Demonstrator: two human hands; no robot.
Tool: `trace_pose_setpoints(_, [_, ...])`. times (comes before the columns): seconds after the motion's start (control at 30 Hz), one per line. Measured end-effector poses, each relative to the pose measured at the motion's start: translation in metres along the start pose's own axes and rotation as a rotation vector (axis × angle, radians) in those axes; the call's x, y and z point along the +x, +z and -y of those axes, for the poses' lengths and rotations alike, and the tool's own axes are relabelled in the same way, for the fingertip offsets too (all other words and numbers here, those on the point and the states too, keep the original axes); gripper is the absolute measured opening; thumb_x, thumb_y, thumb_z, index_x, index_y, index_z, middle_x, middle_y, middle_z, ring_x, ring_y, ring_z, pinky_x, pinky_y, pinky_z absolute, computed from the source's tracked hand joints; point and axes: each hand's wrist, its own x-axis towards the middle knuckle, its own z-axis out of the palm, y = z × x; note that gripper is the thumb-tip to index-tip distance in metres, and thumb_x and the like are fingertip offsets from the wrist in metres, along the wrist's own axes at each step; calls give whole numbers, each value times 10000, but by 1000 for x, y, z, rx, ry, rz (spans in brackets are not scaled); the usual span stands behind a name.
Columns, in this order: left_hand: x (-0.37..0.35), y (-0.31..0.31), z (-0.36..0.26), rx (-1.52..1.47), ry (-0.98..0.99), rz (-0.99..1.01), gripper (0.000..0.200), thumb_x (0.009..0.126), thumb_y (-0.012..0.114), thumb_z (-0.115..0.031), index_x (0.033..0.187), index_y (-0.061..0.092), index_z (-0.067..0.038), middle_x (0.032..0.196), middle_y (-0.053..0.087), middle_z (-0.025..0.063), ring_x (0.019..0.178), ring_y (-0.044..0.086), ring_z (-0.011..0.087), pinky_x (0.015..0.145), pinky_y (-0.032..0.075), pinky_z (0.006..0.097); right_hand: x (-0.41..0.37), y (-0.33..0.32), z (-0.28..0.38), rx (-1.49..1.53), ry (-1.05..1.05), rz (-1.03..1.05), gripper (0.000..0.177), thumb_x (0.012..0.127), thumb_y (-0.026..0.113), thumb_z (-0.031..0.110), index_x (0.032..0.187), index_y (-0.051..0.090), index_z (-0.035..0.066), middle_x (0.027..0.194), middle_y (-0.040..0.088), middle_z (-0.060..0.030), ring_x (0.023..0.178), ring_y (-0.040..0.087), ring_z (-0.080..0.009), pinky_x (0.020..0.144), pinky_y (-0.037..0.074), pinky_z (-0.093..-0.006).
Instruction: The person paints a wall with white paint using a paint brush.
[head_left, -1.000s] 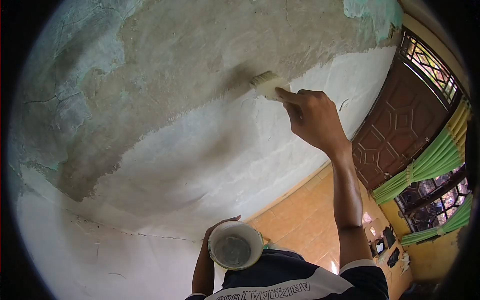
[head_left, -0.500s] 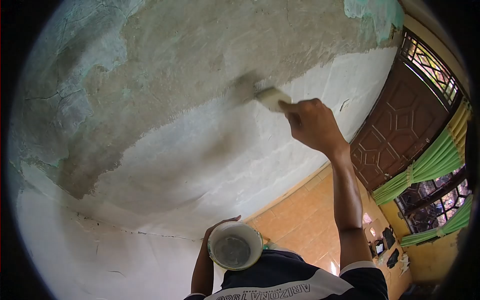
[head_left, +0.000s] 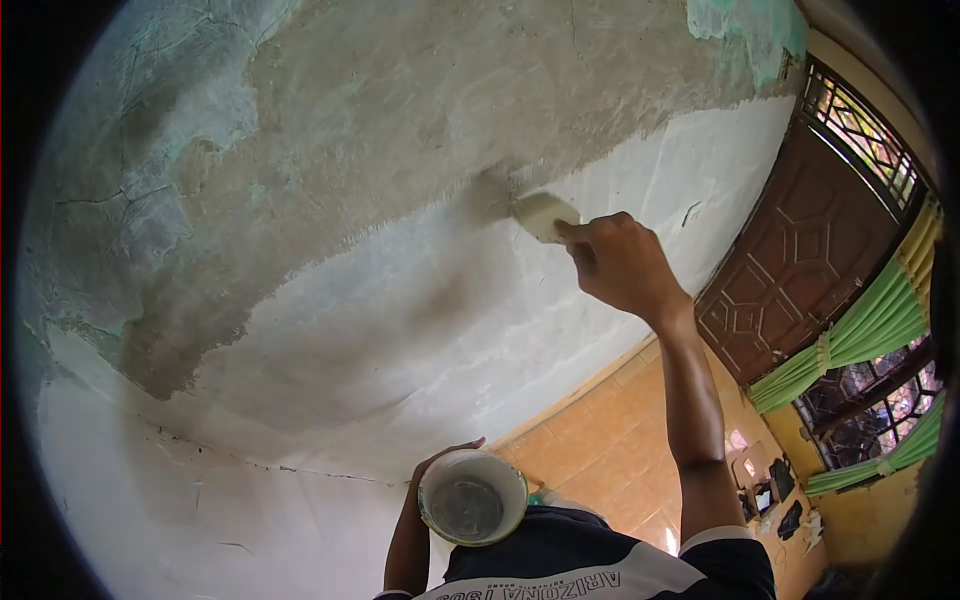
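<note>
My right hand (head_left: 628, 268) is closed around a pale, wide flat paintbrush (head_left: 546, 216). Its far edge meets the wall along the border between the white coat (head_left: 600, 250) and bare grey plaster (head_left: 400, 130). Close to my body, a pale round bucket (head_left: 512, 492) contains some greyish material (head_left: 467, 508). My left hand (head_left: 452, 452) wraps the bucket's far side; a few fingers show over the rim, while the rest is hidden behind it.
A brown panelled door (head_left: 800, 240) stands to the right, with green curtains (head_left: 860, 330) and a grilled window beside it. Orange tiles (head_left: 600, 420) cover the floor. Several small items (head_left: 775, 495) lie at lower right. Greenish old paint (head_left: 745, 35) flakes at upper right.
My right hand and the brush have come slightly down the wall, and the brush's flat face is turned more toward me. The bucket stays in my left hand, nearly unmoved.
</note>
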Motion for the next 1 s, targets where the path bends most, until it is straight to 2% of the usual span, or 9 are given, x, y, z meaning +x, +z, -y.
trace_pose_setpoints(0.07, [1,-3,5,-30,-81,-16,363,1045,702,-101,1400,735,-38,1290,782,89,1057,760,147,958,632,326,0,-6,-7,-56,1,115,315,974,682,83,1254,823,111,875,770,-228,817,761,-401,765,616,-482])
trace_pose_setpoints(0.13, [1,-6,9,-56,38,52,354,1046,707,-104,1392,741,-39,1273,787,85,1044,760,145,949,634,328,2,-13,0,7,46,74,300,975,684,74,1235,831,105,843,760,-224,770,748,-385,751,602,-466])
trace_pose_setpoints(0.27, [4,0,-3,-26,-115,-37,349,1043,714,-109,1384,747,-41,1268,789,81,1036,760,144,944,635,329,11,-15,1,68,-61,-163,322,963,722,24,1268,813,70,815,743,-217,682,702,-335,679,553,-439])
trace_pose_setpoints(0.33, [-6,15,-15,40,-142,-95,352,1046,715,-117,1391,748,-57,1243,792,72,1019,759,140,941,633,323,10,-22,6,200,-29,-230,345,938,680,34,1257,810,64,840,732,-240,753,722,-400,730,578,-471])
trace_pose_setpoints(0.47, [1,1,3,17,-7,-13,355,1046,713,-118,1395,747,-60,1250,791,72,1038,756,138,953,627,320,4,-11,6,256,34,-312,342,949,679,42,1267,803,51,823,718,-238,742,722,-395,711,577,-461])
trace_pose_setpoints(0.53, [1,3,1,-85,19,-48,289,963,866,-216,1223,839,-94,997,807,49,853,752,136,812,630,320,5,11,-8,132,-98,-180,355,958,668,44,1288,797,59,820,719,-237,738,724,-397,705,579,-472])
trace_pose_setpoints(0.73, [-3,7,2,-63,109,-31,269,978,849,-210,1221,841,-94,1014,808,47,850,752,133,824,632,317,-3,-4,-11,63,32,89,350,940,658,41,1253,810,72,876,752,-241,826,740,-418,788,605,-507])
trace_pose_setpoints(0.83, [8,4,1,-87,-73,-71,270,997,827,-192,1249,831,-96,1031,807,45,862,752,127,828,632,313,5,-6,-5,67,-33,-66,320,974,676,10,1261,810,57,816,739,-234,678,709,-365,696,551,-447])
trace_pose_setpoints(1.0, [5,2,3,-22,5,-35,308,1027,769,-161,1325,790,-82,1132,800,57,938,756,132,881,634,322,0,-7,6,165,-14,-264,374,958,688,-27,1310,788,50,819,735,-190,677,706,-327,649,545,-429])
